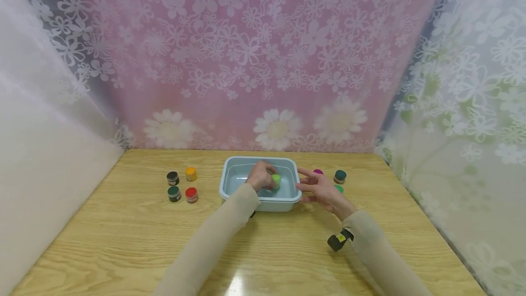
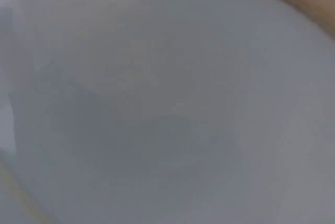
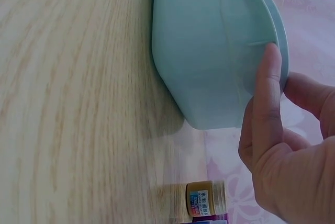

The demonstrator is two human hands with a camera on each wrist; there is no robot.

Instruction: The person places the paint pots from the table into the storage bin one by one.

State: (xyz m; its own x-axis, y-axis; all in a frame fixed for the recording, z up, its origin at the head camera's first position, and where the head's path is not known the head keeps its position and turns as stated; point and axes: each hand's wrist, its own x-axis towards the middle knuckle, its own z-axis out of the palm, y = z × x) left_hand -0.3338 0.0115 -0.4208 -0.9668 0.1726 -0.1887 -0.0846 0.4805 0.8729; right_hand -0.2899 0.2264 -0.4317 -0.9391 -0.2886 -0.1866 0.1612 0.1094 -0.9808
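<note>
A pale blue-grey plastic basin (image 1: 260,199) stands on the wooden table. My left hand (image 1: 260,176) reaches down inside it, and its fingers grip a small jar with a light green top (image 1: 276,180). The left wrist view shows only a blurred grey-blue surface up close. At the basin's right end, my right hand (image 1: 324,192) holds the rim. In the right wrist view one fingertip (image 3: 271,56) presses the outer wall below the lip, while the thumb (image 3: 303,89) lies at the lip's other side.
To the left stand small paint jars: black (image 1: 173,178), orange (image 1: 191,173), dark green (image 1: 174,193) and red (image 1: 191,194). Behind my right hand are magenta (image 1: 318,172), teal (image 1: 339,177) and green (image 1: 339,188) tops. A labelled jar (image 3: 205,199) lies near the right hand. Flowered curtains enclose the table.
</note>
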